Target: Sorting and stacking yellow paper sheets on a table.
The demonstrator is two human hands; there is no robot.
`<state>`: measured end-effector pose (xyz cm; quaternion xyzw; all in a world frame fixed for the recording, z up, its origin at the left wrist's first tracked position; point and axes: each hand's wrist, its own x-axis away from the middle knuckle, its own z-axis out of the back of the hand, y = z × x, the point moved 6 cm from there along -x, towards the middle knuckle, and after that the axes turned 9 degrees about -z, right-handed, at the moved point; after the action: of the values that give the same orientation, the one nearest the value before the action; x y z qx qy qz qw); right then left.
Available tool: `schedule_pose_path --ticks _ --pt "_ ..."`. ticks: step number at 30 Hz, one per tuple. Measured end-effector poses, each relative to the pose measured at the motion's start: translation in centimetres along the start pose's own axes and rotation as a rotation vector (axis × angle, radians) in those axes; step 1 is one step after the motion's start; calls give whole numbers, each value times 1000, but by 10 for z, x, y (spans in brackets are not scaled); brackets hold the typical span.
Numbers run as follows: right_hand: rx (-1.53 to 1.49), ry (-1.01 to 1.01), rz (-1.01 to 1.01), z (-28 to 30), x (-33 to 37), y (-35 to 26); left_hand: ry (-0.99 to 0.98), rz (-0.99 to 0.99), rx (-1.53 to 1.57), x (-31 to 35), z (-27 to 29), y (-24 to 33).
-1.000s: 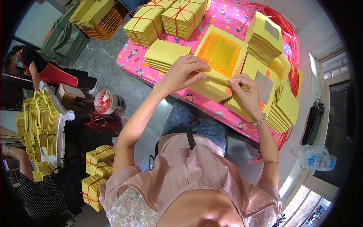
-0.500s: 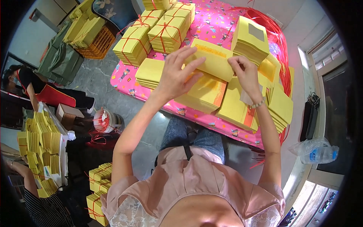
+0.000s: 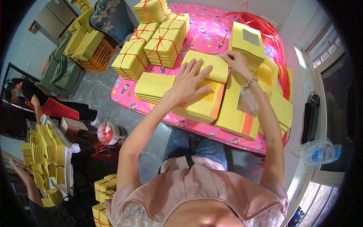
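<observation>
My left hand [image 3: 190, 81] lies with fingers spread on a folded yellow paper sheet [image 3: 217, 69], pressing it from the left. At the sheet's far right corner my right hand [image 3: 236, 62] is closed, thumb and fingers pinching the edge; the fingertips are partly hidden. Under the sheet is a stack of yellow papers [image 3: 198, 109] with an orange patch and an orange strip. A lower pile of folded yellow paper [image 3: 153, 86] sits left of it. To the right lies another yellow stack [image 3: 232, 111] with a grey patch, partly behind my right forearm.
Yellow bundles tied with red string [image 3: 162, 43] stand at the back left of the pink patterned table [image 3: 206, 24]. A tall paper stack [image 3: 247, 51] and red strings [image 3: 278, 49] are at the back right. A co-worker [image 3: 45, 98] bends at the left beside more paper piles [image 3: 45, 151].
The raised sheet has come down flatter under my left hand, and its orange far band no longer shows. My right hand has moved slightly left and away from me. The whole view has shifted slightly.
</observation>
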<state>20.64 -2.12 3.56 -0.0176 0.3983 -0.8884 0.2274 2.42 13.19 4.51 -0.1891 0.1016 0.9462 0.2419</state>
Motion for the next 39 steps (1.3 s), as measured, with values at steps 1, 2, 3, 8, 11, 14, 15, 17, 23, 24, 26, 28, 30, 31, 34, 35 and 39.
schedule_pose_path --ticks 1,2,3,8,11,14,15,17,23,24,26,28,30,31,34,35,39 --pt "15 36 44 2 0 -5 0 -2 -2 -1 -1 -1" --pt "14 38 45 3 -3 -7 -13 1 8 -1 -3 -3" --pt "34 15 15 4 -6 -10 -26 3 20 -2 -4 -3" --pt "106 -50 74 -15 -21 -21 -29 -2 35 -7 -5 -5" --pt "112 -142 151 -34 -25 -31 -48 11 32 -8 -7 -6" --pt "128 -274 119 -46 -26 -34 -60 18 23 -10 -7 -9" --pt "153 -256 145 -46 -25 -35 -59 17 28 -10 -8 -9" --pt "178 -238 170 -45 -25 -36 -67 16 31 -11 -10 -11" --pt "171 -272 137 -45 -24 -38 -67 13 50 -12 -11 -12" --pt "161 -248 142 -44 -24 -38 -65 10 56 -12 -11 -12" --pt "151 -226 146 -44 -25 -37 -68 10 59 -12 -11 -12" --pt "129 -218 168 -43 -26 -37 -73 10 64 -13 -11 -11" --pt "141 -218 164 -43 -27 -37 -88 16 74 -12 -12 -12" --pt "153 -218 161 -43 -27 -37 -90 16 75 -12 -12 -12" --pt "143 -232 137 -44 -26 -38 -94 15 75 -11 -13 -13" --pt "143 -232 135 -45 -26 -39 -87 16 84 -11 -13 -14" --pt "167 -226 152 -45 -27 -38 -105 22 105 -12 -15 -15"
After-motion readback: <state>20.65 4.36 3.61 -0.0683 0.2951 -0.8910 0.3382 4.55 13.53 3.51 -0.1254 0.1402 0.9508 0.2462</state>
